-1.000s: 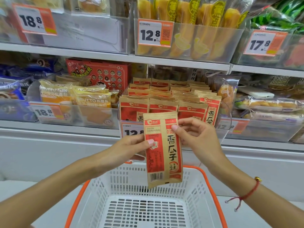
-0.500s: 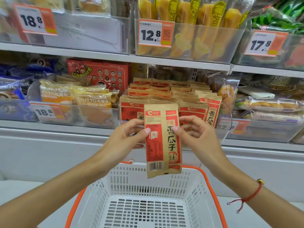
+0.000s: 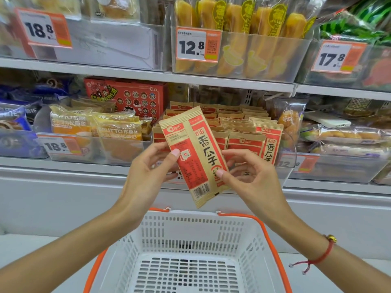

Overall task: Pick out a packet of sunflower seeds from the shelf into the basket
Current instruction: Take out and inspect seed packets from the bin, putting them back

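Tan-and-red packet (image 3: 193,153), white-and-orange basket (image 3: 190,235)

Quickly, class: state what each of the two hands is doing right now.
Left hand: pinches the tan-and-red paper sunflower seed packet.
Right hand: pinches the same packet's lower right edge.

I am holding one seed packet (image 3: 193,154) up in front of the middle shelf (image 3: 63,166), above the far end of the basket (image 3: 196,246). My left hand (image 3: 148,168) is pinching its left edge and my right hand (image 3: 245,176) is pinching its lower right edge, so it is tilting with its top leaning left. Behind it the other seed packets (image 3: 243,132) are standing in rows in their bin. Bread bags (image 3: 95,132) are lying to the left of that bin, a box (image 3: 129,96) is sitting behind them, and more pastry bags (image 3: 342,136) are lying to the right. On the shelf above, long bread sticks (image 3: 243,30) are standing upright in a bin directly over the seeds. The basket is sitting below, between my forearms.
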{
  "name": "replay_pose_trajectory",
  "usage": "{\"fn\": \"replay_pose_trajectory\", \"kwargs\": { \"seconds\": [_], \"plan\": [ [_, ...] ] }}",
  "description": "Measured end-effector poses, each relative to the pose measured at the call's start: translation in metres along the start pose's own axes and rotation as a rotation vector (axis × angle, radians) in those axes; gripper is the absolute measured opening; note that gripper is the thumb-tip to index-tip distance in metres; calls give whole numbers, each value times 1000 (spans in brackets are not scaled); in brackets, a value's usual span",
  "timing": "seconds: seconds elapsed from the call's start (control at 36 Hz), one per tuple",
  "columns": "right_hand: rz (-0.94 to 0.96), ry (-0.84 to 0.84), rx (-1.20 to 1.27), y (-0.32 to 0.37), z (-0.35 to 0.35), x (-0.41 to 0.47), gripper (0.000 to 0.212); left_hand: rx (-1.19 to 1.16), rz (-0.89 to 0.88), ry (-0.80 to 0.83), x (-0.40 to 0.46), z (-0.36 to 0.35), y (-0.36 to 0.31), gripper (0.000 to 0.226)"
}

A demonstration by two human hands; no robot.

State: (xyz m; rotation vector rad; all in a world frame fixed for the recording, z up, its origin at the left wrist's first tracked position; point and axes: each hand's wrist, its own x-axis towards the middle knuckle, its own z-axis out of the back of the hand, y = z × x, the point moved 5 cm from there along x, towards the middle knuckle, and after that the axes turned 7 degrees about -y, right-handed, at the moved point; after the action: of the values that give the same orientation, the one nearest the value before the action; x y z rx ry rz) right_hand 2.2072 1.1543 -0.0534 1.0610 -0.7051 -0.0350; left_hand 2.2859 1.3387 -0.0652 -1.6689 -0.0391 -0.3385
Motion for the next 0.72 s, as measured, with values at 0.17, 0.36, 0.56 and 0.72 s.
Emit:
{"fn": "replay_pose_trajectory", "kwargs": {
  "seconds": [0.17,0.36,0.56,0.72],
  "plan": [
    [-26,67,-235,2,-9,-7,84,-35,-44,40,-7,-11,-6,30],
    [-130,216,-1,5,-9,1,79,-80,-94,77,-11,-22,-19,37],
    [-322,445,474,24,-18,13,64,-60,-169,53,15,-6,-40,37],
    [-406,565,576,37,-31,33,62,-75,-73,210,45,-1,-53,33]
  ]
}}
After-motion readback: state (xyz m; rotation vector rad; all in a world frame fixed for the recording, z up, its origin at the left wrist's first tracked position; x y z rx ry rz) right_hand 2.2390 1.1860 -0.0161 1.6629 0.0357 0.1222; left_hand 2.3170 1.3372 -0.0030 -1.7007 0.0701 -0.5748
